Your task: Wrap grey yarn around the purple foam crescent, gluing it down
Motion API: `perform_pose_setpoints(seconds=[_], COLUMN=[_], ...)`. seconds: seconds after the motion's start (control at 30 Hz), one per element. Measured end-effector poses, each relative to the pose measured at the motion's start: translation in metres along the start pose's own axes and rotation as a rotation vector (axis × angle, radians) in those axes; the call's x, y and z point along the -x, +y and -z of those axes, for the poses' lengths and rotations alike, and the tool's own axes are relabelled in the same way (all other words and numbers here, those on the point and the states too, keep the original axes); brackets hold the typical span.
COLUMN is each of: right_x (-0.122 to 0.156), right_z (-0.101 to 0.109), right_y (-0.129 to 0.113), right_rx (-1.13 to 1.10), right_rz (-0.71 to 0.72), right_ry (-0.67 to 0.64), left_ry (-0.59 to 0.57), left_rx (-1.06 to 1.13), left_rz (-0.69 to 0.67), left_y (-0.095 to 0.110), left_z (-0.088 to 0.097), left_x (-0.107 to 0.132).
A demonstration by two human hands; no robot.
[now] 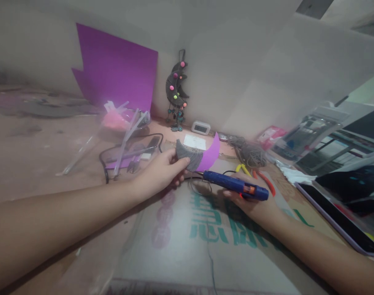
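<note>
My left hand [170, 166] pinches the grey end of a crescent moon cutout [210, 155]. Grey yarn [191, 157] wraps its left part, while the right part shows bare purple card. In my right hand [242, 196] is a blue hot glue gun [226, 182], its nozzle pointing left at the crescent's lower edge. Whether the nozzle touches the crescent I cannot tell. A thin strand of yarn hangs in a loop below the crescent and trails down over the printed cardboard sheet [162, 262].
Against the wall stand purple card sheets [119, 69] and a decorated moon hanging [176, 88]. Clear glue sticks [128, 133] lie left. Yarn [253, 155], orange-handled pliers [266, 182], a small white clock [201, 127] and a phone or tablet [337, 219] are around my hands.
</note>
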State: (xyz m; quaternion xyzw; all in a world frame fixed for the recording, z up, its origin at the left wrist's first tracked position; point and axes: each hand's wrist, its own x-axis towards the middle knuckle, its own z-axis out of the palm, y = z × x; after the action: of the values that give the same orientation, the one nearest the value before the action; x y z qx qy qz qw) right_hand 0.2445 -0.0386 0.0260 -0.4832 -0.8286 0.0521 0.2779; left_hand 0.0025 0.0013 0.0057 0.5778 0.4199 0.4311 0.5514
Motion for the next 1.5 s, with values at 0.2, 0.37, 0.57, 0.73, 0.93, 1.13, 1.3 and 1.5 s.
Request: perform_pose_setpoints(seconds=[0.2, 0.37, 0.57, 0.73, 0.93, 1.13, 1.3, 1.5], right_x=[0.001, 0.0009, 0.0006, 0.0028, 0.0012, 0.0016, 0.0014, -0.0003], right_z=[-0.0011, -0.0007, -0.0004, -0.0027, -0.0011, -0.001, -0.0019, -0.0001], right_y=[0.0011, 0.0003, -0.0001, 0.0057, 0.005, 0.0058, 0.0058, 0.0043], right_rx=[-0.017, 0.039, 0.005, -0.031, -0.008, 0.014, -0.041, -0.092], right_rz=[-0.03, -0.016, -0.034, -0.058, -0.059, -0.074, -0.106, -0.106], right_ry=[0.039, 0.051, 0.046, 0.054, 0.051, 0.055, 0.064, 0.086], left_ry=[0.001, 0.003, 0.008, -0.01, -0.017, -0.023, -0.035, -0.032], left_rx=[-0.027, -0.014, 0.02, 0.051, 0.047, 0.033, 0.018, 0.015], left_rz=[-0.008, 0.017, 0.04, 0.026, 0.011, 0.04, 0.035, 0.048], left_y=[-0.0022, 0.0005, 0.0006, -0.0033, -0.0064, -0.004, -0.0044, -0.0055], left_z=[0.001, -0.0002, -0.0003, 0.0003, 0.0013, 0.0011, 0.0008, 0.0005], left_x=[-0.0009, -0.0002, -0.0001, -0.0019, -0.0036, -0.0025, -0.003, -0.0045])
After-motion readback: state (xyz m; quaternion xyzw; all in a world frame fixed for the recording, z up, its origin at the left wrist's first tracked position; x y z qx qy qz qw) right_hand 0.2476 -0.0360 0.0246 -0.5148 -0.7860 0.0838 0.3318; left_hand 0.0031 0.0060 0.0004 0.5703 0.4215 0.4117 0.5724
